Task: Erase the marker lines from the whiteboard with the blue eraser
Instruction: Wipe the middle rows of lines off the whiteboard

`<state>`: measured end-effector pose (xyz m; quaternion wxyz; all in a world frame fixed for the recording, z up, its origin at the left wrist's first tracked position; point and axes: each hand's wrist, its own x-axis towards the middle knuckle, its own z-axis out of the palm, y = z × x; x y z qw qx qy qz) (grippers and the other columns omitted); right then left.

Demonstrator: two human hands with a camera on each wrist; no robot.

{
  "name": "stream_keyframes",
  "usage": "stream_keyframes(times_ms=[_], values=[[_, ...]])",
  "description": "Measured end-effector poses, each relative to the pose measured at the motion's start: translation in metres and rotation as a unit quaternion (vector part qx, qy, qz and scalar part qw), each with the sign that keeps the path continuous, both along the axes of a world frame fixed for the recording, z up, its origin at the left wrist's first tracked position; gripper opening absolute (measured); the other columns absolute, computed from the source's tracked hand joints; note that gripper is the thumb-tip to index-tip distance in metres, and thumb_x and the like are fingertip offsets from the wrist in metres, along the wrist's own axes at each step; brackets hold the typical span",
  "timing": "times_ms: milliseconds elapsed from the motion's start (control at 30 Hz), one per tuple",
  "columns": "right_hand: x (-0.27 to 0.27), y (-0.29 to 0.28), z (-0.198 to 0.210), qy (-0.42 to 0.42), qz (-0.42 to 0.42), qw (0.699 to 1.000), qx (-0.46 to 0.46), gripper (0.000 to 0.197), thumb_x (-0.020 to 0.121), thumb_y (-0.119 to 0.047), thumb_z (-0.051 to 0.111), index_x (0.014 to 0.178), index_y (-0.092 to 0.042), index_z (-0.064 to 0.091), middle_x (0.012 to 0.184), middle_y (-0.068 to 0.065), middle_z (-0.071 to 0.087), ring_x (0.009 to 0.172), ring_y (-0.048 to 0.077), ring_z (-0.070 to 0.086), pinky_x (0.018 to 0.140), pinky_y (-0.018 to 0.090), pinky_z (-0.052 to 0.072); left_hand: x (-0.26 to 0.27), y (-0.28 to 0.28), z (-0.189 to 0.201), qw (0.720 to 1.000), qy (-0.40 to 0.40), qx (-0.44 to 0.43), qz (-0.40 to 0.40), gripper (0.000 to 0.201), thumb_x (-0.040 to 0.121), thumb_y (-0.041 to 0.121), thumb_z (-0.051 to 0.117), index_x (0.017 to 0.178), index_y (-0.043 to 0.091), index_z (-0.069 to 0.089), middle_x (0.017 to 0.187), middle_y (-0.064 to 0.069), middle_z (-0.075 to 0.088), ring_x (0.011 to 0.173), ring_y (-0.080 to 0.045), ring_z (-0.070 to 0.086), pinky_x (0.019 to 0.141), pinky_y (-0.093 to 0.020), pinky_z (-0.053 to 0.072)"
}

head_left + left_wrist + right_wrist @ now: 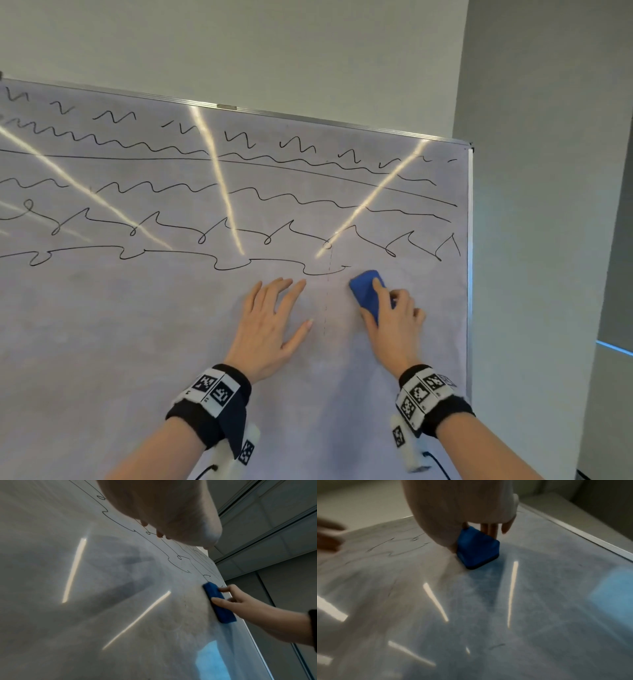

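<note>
The whiteboard (pixel 137 325) carries several rows of black wavy marker lines (pixel 239 195) across its upper half; its lower half is wiped grey. My right hand (pixel 394 318) grips the blue eraser (pixel 364 291) and presses it flat on the board just below the right end of the lowest line. In the left wrist view the blue eraser (pixel 217 601) lies against the board under the right hand (pixel 248 605). The right wrist view shows the blue eraser (pixel 477 547) under my fingers. My left hand (pixel 274 322) rests flat on the board, fingers spread, left of the eraser.
The board's metal frame (pixel 470 274) runs down close to the right of the eraser. A grey wall (pixel 548 205) stands behind and to the right. Ceiling lights reflect as bright streaks (pixel 219 178) on the board.
</note>
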<state>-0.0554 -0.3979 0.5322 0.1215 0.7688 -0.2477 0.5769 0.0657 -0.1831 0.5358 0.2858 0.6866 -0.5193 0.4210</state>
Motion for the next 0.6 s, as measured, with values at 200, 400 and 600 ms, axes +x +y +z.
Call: stream_keyframes(times_ms=[200,400,600], values=[[0.019,0.023,0.021,-0.085,-0.022,0.99,0.111,0.059,0.075,-0.027,0.076,0.125,-0.005,0.053,0.092,0.02,0.05,0.075,0.034,0.05,0.068,0.042,0.038,0.017,0.024,-0.01,1.0,0.019,-0.002,0.006,0.06,0.095,0.053,0.032,0.146,0.02,0.034,0.135,-0.004,0.043,0.132,-0.022,0.038,0.115,-0.044,0.018],[0.051,0.064,-0.003,0.028,0.039,0.996,-0.07,0.067,0.072,-0.029,0.077,0.128,-0.017,0.044,0.093,0.013,0.053,0.077,0.029,0.05,0.066,0.039,0.04,0.022,0.031,-0.01,1.0,0.014,0.006,0.009,0.06,0.095,0.052,0.033,0.143,0.018,0.038,0.134,-0.005,0.045,0.13,-0.023,0.041,0.114,-0.044,0.02],[0.03,0.037,0.006,-0.06,-0.009,0.997,0.043,0.06,0.076,-0.027,0.076,0.126,-0.009,0.048,0.094,0.016,0.049,0.079,0.03,0.046,0.068,0.039,0.033,0.045,0.062,-0.009,0.999,0.022,-0.005,0.022,0.06,0.094,0.052,0.033,0.144,0.018,0.037,0.133,-0.005,0.045,0.128,-0.024,0.041,0.114,-0.044,0.019]])
